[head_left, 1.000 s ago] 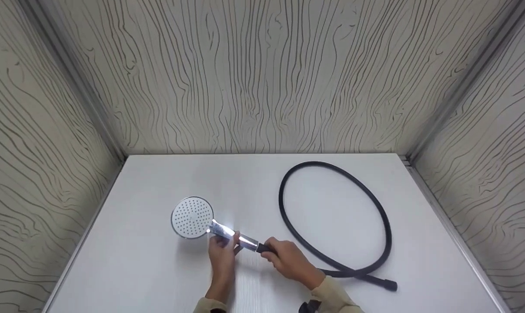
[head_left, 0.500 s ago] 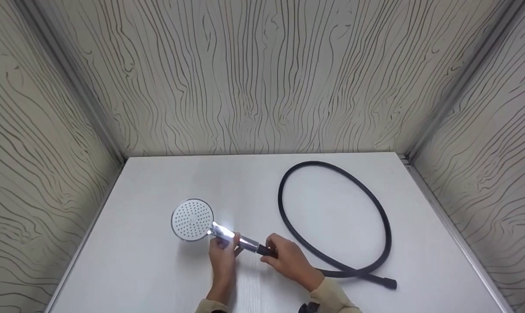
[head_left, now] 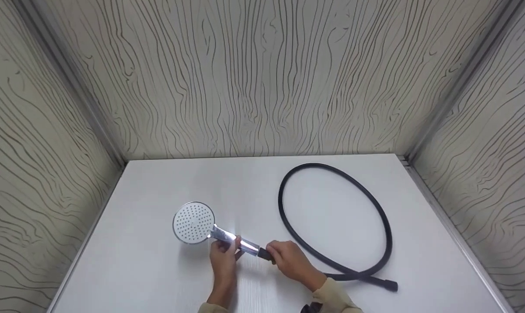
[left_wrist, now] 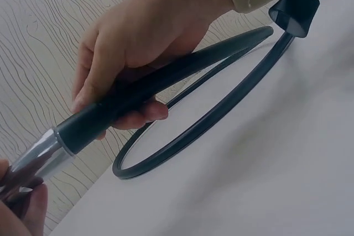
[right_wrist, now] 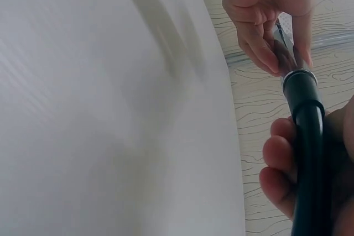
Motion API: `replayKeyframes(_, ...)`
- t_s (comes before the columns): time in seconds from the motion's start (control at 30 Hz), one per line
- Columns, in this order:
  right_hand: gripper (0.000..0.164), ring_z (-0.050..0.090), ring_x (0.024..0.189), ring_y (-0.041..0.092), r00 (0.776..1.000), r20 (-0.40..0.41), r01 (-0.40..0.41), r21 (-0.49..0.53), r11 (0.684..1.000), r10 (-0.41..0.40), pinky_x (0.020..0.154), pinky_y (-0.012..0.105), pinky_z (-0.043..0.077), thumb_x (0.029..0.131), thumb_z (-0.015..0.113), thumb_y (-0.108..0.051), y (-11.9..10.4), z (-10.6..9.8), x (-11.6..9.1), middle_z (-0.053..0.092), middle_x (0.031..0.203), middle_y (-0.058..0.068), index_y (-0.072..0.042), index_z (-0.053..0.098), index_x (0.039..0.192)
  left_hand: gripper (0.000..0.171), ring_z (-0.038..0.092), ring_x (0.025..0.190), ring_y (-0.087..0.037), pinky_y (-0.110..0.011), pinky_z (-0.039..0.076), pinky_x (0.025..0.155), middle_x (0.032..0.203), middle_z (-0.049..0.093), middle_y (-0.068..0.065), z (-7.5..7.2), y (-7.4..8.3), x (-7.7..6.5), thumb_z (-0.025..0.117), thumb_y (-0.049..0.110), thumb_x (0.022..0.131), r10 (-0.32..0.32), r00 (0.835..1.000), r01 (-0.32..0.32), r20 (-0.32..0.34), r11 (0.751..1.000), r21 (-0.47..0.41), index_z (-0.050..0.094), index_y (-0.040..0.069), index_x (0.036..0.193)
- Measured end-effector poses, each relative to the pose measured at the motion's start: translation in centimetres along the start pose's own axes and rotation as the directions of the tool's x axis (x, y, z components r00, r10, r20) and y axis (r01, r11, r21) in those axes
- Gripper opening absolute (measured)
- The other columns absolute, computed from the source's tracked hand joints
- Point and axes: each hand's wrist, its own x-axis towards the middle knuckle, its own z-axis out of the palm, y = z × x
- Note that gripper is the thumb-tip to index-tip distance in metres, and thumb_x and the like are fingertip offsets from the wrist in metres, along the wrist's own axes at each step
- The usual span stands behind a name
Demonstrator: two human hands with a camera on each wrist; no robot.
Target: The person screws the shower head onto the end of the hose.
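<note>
A chrome shower head [head_left: 194, 222] with a round white, dotted face is held above the table, face up. My left hand [head_left: 224, 261] pinches its shiny handle [head_left: 249, 247] between thumb and fingers. At the handle's lower end sits the black end fitting [left_wrist: 83, 128] of a shower hose [head_left: 388, 221], flush against the chrome rim in the left wrist view. My right hand [head_left: 290, 261] grips the hose end just behind the handle, fingers curled round it. In the right wrist view the fitting [right_wrist: 301, 89] lines up straight with the handle.
The rest of the hose lies in a large loop on the right of the white table [head_left: 149, 182]. Its free end [head_left: 390, 285] points to the right front. Wood-patterned panels [head_left: 262, 78] wall in the back and both sides.
My right hand has turned about the hose end, its fingers shifting their hold. The left hand keeps the shower head almost still; the whole head view has drifted slightly.
</note>
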Motion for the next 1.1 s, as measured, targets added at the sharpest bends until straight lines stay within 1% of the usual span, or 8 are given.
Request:
replayKeyframes(0.13, 0.012, 0.048, 0.063, -0.003, 1.0, 0.012, -0.024, 0.02, 1.0, 0.024, 0.058, 0.014, 0.044, 0.094, 0.064, -0.025, -0.12, 0.07, -0.2, 0.066, 0.076, -0.004, -0.013, 0.068, 0.094, 0.041, 0.067, 0.097, -0.024, -0.039, 0.06, 0.086, 0.107, 0.061, -0.019, -0.08, 0.01, 0.06, 0.067, 0.011, 0.091, 0.004, 1.0, -0.004, -0.009, 1.0, 0.006, 0.045, -0.008, 0.12)
replayKeyframes(0.23, 0.012, 0.048, 0.066, -0.002, 1.0, 0.01, 0.006, -0.035, 0.999, -0.006, 0.06, 0.014, 0.045, 0.091, 0.068, -0.024, -0.24, 0.14, -0.3, 0.064, 0.079, -0.007, -0.013, 0.067, 0.095, 0.041, 0.066, 0.097, -0.024, -0.04, 0.06, 0.087, 0.107, 0.06, -0.02, -0.09, 0.05, 0.02, 0.066, 0.01, 0.091, 0.006, 1.0, -0.006, -0.004, 1.0, -0.007, 0.045, -0.009, 0.12)
replayKeyframes(0.4, 0.022, 0.043, 0.062, -0.002, 0.996, 0.073, 0.057, -0.108, 0.993, -0.05, 0.056, 0.013, 0.039, 0.099, 0.055, -0.028, -0.2, 0.05, -0.2, 0.057, 0.071, -0.009, -0.011, 0.064, 0.088, 0.041, 0.067, 0.096, -0.025, -0.039, 0.061, 0.085, 0.107, 0.06, -0.02, -0.11, 0.03, 0.02, 0.066, 0.009, 0.091, 0.016, 1.0, -0.016, -0.001, 1.0, -0.005, 0.045, -0.009, 0.12)
replayKeyframes(0.6, 0.036, 0.041, 0.058, -0.001, 0.983, 0.175, -0.048, 0.004, 0.999, 0.047, 0.053, 0.015, 0.036, 0.102, 0.048, -0.034, -0.23, -0.15, -0.04, 0.05, 0.066, -0.012, -0.005, 0.064, 0.088, 0.042, 0.066, 0.101, -0.027, -0.039, 0.06, 0.088, 0.11, 0.06, -0.021, -0.26, 0.01, 0.0, 0.066, 0.012, 0.092, 0.004, 1.0, -0.004, 0.009, 1.0, 0.014, 0.044, -0.008, 0.122)
replayKeyframes(0.7, 0.027, 0.045, 0.063, -0.001, 0.988, 0.14, -0.072, 0.015, 0.997, 0.07, 0.057, 0.015, 0.04, 0.098, 0.057, -0.034, -0.27, 0.05, -0.07, 0.056, 0.072, -0.012, -0.009, 0.067, 0.094, 0.044, 0.066, 0.103, -0.026, -0.04, 0.059, 0.09, 0.113, 0.059, -0.022, -0.27, 0.07, -0.02, 0.065, 0.013, 0.093, -0.003, 1.0, 0.003, 0.015, 1.0, 0.017, 0.043, -0.007, 0.124)
replayKeyframes(0.87, 0.015, 0.049, 0.066, -0.001, 0.998, 0.008, -0.057, -0.023, 0.998, 0.057, 0.06, 0.016, 0.044, 0.089, 0.07, -0.026, -0.34, 0.45, -0.15, 0.062, 0.078, -0.009, -0.014, 0.065, 0.096, 0.045, 0.065, 0.105, -0.027, -0.042, 0.058, 0.091, 0.116, 0.06, -0.023, -0.2, 0.07, -0.1, 0.064, 0.013, 0.093, -0.008, 1.0, 0.007, 0.018, 0.999, 0.031, 0.042, -0.007, 0.127)
replayKeyframes(0.97, 0.013, 0.048, 0.066, -0.002, 0.999, -0.03, -0.024, -0.061, 0.998, 0.022, 0.059, 0.015, 0.045, 0.091, 0.068, -0.024, -0.4, 0.58, -0.16, 0.062, 0.078, -0.008, -0.014, 0.063, 0.096, 0.045, 0.065, 0.107, -0.03, -0.041, 0.058, 0.091, 0.117, 0.059, -0.024, -0.2, 0.06, -0.13, 0.064, 0.013, 0.094, -0.009, 1.0, 0.008, 0.021, 1.0, 0.027, 0.042, -0.007, 0.128)
replayKeyframes(1.1, 0.017, 0.044, 0.062, -0.003, 1.0, -0.007, 0.009, -0.119, 0.993, -0.009, 0.057, 0.013, 0.041, 0.099, 0.056, -0.025, -0.51, 0.54, -0.03, 0.058, 0.07, -0.009, -0.013, 0.064, 0.089, 0.045, 0.064, 0.108, -0.031, -0.042, 0.058, 0.092, 0.117, 0.059, -0.023, -0.31, 0.01, -0.17, 0.063, 0.014, 0.094, -0.014, 0.999, 0.013, 0.03, 1.0, 0.024, 0.042, -0.006, 0.128)
